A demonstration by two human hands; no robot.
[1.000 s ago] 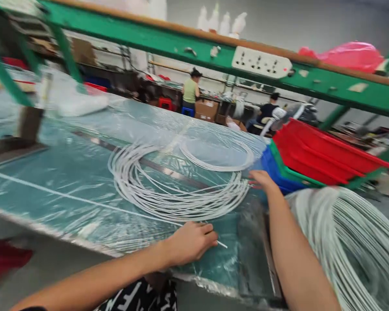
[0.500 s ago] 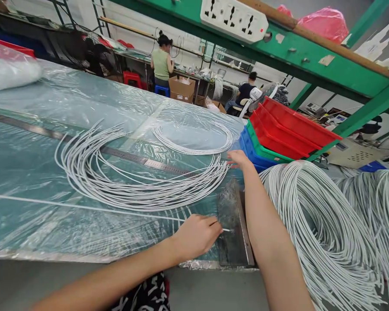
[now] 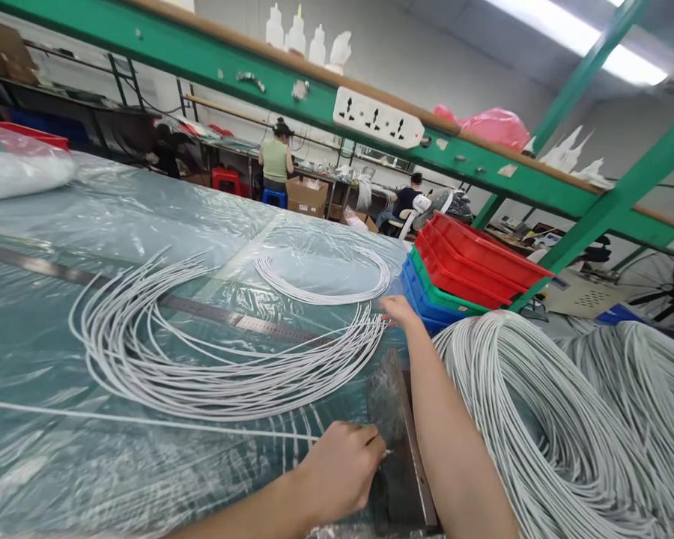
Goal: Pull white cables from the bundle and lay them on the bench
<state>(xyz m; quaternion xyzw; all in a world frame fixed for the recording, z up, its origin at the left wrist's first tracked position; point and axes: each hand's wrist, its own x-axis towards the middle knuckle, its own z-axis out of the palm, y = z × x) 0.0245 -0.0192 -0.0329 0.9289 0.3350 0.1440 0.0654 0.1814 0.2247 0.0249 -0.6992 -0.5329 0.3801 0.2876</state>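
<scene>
My left hand point(image 3: 342, 468) pinches the end of a long straight white cable point(image 3: 146, 421) that lies across the plastic-covered table point(image 3: 146, 217), near its front edge. My right hand point(image 3: 400, 308) reaches forward, fingers resting at the right ends of a curved bundle of cut white cables point(image 3: 202, 367); what it grips is hidden. A smaller arc of cut cables point(image 3: 326, 288) lies farther back. A dark metal plate point(image 3: 398, 419) sits between my two arms.
A big coil of white cable point(image 3: 539, 419) hangs at my right. Stacked red, green and blue bins point(image 3: 460, 273) stand at the table's right end. A metal ruler point(image 3: 213, 314) runs across the table. Green frame with a power strip point(image 3: 377, 118) overhead. Two people work at far benches.
The camera has swung right and then tilted up. My left hand has moved toward the metal plate with the cable end. My right hand stays at the bundle's ends.
</scene>
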